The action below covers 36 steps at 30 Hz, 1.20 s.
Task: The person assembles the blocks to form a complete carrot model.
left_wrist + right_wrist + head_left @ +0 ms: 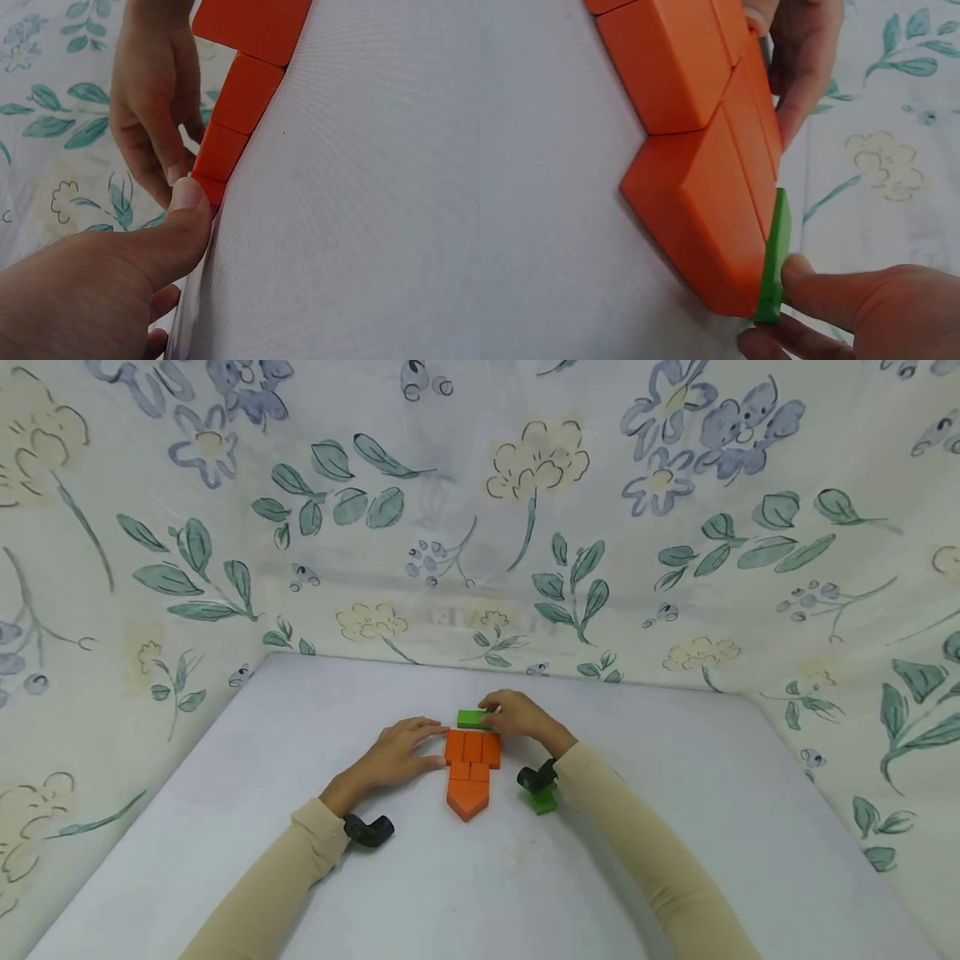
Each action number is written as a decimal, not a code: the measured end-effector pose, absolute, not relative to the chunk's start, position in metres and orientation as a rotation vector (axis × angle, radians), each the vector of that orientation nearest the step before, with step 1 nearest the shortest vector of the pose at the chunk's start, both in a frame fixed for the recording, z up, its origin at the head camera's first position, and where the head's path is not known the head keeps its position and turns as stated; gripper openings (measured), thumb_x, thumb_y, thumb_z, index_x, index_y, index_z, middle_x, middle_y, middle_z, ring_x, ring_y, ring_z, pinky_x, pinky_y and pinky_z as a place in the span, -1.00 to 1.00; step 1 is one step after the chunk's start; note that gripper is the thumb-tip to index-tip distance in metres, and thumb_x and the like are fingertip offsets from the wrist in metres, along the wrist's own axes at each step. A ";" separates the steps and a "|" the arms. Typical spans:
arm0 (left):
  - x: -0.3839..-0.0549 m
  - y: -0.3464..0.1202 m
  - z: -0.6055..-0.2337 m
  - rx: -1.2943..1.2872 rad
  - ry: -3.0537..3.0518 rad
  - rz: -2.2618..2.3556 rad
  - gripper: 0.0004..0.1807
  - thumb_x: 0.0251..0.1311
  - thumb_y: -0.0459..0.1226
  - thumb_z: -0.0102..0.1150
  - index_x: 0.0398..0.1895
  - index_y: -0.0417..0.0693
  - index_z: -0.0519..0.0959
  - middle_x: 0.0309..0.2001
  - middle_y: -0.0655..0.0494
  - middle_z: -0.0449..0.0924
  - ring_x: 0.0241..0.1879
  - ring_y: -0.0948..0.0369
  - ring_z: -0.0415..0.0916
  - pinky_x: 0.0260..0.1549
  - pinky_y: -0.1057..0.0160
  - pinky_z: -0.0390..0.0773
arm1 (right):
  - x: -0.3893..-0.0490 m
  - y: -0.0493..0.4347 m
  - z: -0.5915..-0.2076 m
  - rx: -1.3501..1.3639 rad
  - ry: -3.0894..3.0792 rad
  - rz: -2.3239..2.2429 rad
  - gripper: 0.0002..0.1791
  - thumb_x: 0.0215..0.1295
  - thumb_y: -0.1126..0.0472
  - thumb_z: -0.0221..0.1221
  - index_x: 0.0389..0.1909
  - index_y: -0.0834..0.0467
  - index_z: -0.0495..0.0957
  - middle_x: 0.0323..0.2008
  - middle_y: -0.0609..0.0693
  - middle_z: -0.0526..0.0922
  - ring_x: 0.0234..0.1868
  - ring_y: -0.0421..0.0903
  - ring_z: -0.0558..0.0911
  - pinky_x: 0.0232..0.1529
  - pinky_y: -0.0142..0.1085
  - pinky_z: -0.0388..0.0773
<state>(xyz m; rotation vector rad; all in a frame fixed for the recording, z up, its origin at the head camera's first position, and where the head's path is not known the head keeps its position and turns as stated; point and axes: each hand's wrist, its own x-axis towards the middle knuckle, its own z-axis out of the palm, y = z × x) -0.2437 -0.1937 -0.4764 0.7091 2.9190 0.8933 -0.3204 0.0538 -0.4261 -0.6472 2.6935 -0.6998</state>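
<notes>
Several orange blocks [472, 747] lie fitted together on the white table in a shape like a carrot, wide at the far end and pointed toward me. My left hand [397, 754] is beside their left edge, fingers extended, its thumb [187, 196] at an orange block's side in the left wrist view. A flat green block [470, 719] lies just beyond the wide far end. My right hand [517, 714] pinches its right end between thumb and fingers. In the right wrist view, this green block [775, 251] stands close along the orange end face.
Another green piece [543, 801] lies on the table under my right wrist, partly covered by the black wrist camera [537, 776]. A second black camera [369, 831] sits on the left wrist. A floral cloth [450, 527] rises behind the table's far edge.
</notes>
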 end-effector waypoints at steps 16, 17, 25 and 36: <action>-0.248 -0.195 -0.481 0.710 2.902 0.892 -0.34 0.25 0.13 0.26 0.39 0.20 0.44 0.43 0.04 0.36 0.47 -0.03 0.20 0.31 -0.21 0.18 | -0.317 0.058 -0.429 -0.642 2.655 -0.754 -0.73 0.41 0.20 0.19 0.06 0.16 0.66 0.03 0.07 0.69 0.03 -0.04 0.59 0.18 -0.14 0.54; -0.248 -0.195 -0.481 0.709 2.902 0.892 -0.35 0.25 0.13 0.26 0.39 0.20 0.45 0.42 0.04 0.36 0.47 -0.03 0.20 0.31 -0.21 0.18 | -0.317 0.058 -0.429 -0.642 2.654 -0.751 -0.73 0.41 0.21 0.19 0.06 0.16 0.66 0.03 0.07 0.69 0.03 -0.04 0.59 0.18 -0.13 0.54; -0.246 -0.194 -0.476 0.691 2.900 0.892 -0.35 0.24 0.12 0.27 0.39 0.20 0.45 0.43 0.03 0.35 0.47 -0.04 0.18 0.32 -0.21 0.18 | -0.315 0.058 -0.426 -0.642 2.644 -0.743 -0.73 0.43 0.20 0.17 0.07 0.15 0.66 0.04 0.06 0.69 0.02 -0.04 0.58 0.19 -0.14 0.54; -0.246 -0.195 -0.478 0.719 2.913 0.884 -0.36 0.25 0.11 0.26 0.38 0.18 0.45 0.42 0.03 0.37 0.47 -0.05 0.19 0.30 -0.22 0.19 | -0.315 0.058 -0.427 -0.657 2.620 -0.755 -0.72 0.43 0.21 0.17 0.09 0.15 0.65 0.05 0.07 0.69 0.05 -0.03 0.57 0.21 -0.12 0.52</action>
